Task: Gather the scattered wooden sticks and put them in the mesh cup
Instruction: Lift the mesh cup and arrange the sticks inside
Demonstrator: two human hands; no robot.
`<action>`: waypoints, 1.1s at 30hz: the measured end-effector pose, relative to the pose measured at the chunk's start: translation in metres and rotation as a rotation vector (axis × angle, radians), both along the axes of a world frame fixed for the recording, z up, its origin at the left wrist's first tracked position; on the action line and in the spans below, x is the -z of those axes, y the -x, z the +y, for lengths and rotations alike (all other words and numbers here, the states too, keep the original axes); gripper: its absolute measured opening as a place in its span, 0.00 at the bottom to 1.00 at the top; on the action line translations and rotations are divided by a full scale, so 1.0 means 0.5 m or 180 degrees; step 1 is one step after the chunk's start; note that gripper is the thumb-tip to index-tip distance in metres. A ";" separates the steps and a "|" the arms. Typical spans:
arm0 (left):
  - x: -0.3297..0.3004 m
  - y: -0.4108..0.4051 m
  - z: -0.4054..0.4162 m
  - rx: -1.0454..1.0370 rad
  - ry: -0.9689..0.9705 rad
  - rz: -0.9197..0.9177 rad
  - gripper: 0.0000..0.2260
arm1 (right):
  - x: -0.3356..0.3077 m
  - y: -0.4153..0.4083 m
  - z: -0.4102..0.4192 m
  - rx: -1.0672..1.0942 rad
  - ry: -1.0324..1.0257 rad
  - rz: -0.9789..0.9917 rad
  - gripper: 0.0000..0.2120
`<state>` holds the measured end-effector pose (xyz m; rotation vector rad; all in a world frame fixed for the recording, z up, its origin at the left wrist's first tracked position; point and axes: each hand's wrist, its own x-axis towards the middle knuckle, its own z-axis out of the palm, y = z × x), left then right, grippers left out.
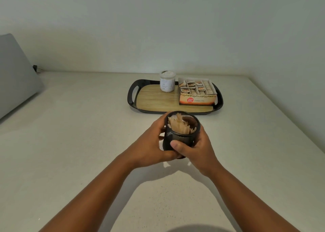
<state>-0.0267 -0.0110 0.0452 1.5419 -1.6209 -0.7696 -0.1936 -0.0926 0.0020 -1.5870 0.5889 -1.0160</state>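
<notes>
Left hand [149, 143] and right hand [191, 149] both wrapped round the cup [177, 136] — right thumb across its near side, left fingers curled behind. Cup held above the table [79, 143], just before the tray [133, 98], tipped with its mouth toward the camera. Sticks [179, 126] inside — bundled, leaning along the cup's axis.

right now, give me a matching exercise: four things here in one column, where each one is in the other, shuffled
Things:
1. sticks
2. cup
3. jar
4. tea box

Places:
A. right end of the tray
B. inside the cup
C. held by the left hand and right hand
D. back of the tray, left of the tea box

Pairs: 1-B, 2-C, 3-D, 4-A
</notes>
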 end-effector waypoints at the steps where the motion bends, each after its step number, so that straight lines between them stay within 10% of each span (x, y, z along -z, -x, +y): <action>1: -0.002 -0.009 0.005 0.0126 -0.0141 0.0101 0.49 | 0.001 0.002 -0.001 0.0009 -0.0008 0.0030 0.35; 8: -0.036 -0.024 0.022 -0.0138 0.0516 0.1043 0.35 | 0.008 -0.001 0.006 -0.0192 -0.0099 0.0232 0.36; 16: -0.061 -0.017 0.020 -0.0604 0.0975 -0.0132 0.09 | 0.010 -0.012 0.024 -0.0353 -0.0015 0.0208 0.37; 33: -0.131 -0.006 0.034 0.0038 0.0731 -0.0940 0.10 | 0.012 -0.022 0.042 -0.0012 0.0176 -0.0163 0.37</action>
